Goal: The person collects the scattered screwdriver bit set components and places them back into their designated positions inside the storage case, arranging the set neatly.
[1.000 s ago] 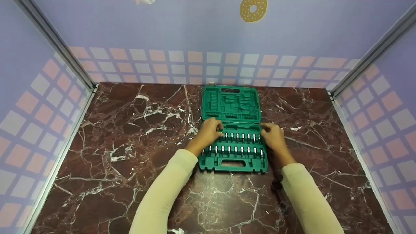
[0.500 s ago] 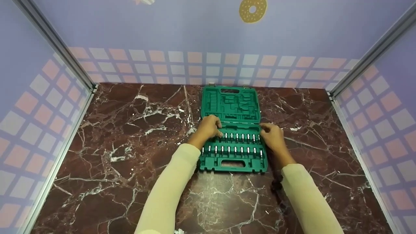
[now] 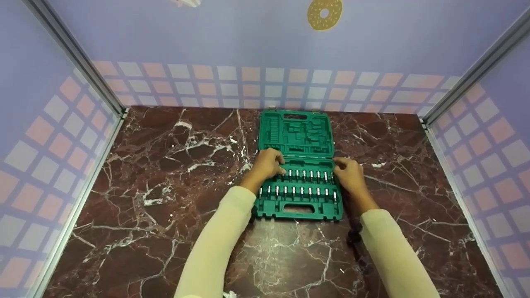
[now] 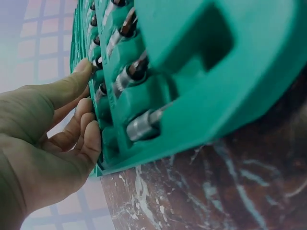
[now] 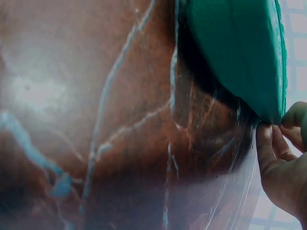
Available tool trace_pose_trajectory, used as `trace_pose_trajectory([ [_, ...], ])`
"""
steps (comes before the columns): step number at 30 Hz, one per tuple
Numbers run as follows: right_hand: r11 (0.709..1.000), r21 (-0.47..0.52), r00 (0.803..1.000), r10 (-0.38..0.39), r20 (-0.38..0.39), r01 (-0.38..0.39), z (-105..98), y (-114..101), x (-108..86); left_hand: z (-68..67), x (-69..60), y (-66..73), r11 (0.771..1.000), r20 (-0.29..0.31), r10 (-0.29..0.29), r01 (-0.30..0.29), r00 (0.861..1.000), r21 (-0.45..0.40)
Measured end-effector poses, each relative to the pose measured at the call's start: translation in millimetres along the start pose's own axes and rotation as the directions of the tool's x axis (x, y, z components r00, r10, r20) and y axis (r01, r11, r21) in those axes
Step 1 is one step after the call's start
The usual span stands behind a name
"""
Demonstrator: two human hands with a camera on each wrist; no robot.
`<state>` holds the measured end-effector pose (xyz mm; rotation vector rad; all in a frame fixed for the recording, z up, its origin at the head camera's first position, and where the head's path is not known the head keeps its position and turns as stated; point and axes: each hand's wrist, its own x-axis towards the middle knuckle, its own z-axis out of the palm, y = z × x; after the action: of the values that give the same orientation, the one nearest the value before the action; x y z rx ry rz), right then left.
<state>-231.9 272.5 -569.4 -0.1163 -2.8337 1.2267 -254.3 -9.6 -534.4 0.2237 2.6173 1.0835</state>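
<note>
An opened green plastic case [image 3: 273,207] lies on the table, its moulded lid [image 3: 296,132] folded back. Silver bit sockets [image 3: 310,191] stand in two rows in its near half. My left hand [image 3: 266,163] is over the left end of the far row. In the left wrist view, its thumb [image 4: 76,81] touches a bit socket [image 4: 97,63], and its other fingers bend loosely by the case's edge. At the right edge near the hinge, my right hand [image 3: 348,173] holds the case; the right wrist view shows thumb and fingers pinching the case corner [image 5: 268,103].
The table [image 3: 165,231] has a dark red marbled top. Purple walls with pink and white squares enclose it at the back [image 3: 248,41] and both sides. Metal frame posts [image 3: 476,62] stand at the corners.
My left hand and forearm have shifted slightly, still over the left end of the far row. My right hand keeps its place on the case's edge. The whole head view has shifted a little.
</note>
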Motion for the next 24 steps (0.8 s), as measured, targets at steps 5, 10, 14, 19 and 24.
trace_pose_trajectory([
  [5, 1.000, -0.007, 1.000, 0.008, 0.001, -0.008, -1.5, 1.2, -1.0, 2.1, -1.5, -1.6, 0.999, -0.025, 0.031, -0.031, 0.999, -0.035],
  [10, 1.000, -0.009, 1.000, 0.009, 0.003, -0.009, -1.9, 1.5, -0.8, 2.7, -0.8, 2.3, 0.999, -0.024, -0.022, 0.021, 0.999, -0.041],
  [14, 1.000, -0.013, 1.000, -0.002, 0.000, 0.002, -1.0, 1.4, -0.4, 1.8, 1.1, 6.7, 0.997, -0.028, -0.072, 0.071, 0.997, -0.014],
  [19, 1.000, -0.003, 1.000, 0.007, 0.012, -0.007, -0.9, 2.5, -0.5, 3.4, 0.8, 7.6, 0.996, -0.025, -0.092, 0.093, 0.995, 0.011],
  [24, 1.000, -0.003, 1.000, 0.000, 0.006, 0.000, -0.7, 4.1, -1.2, 5.9, -0.5, 3.8, 0.998, -0.040, -0.060, 0.060, 0.997, -0.016],
])
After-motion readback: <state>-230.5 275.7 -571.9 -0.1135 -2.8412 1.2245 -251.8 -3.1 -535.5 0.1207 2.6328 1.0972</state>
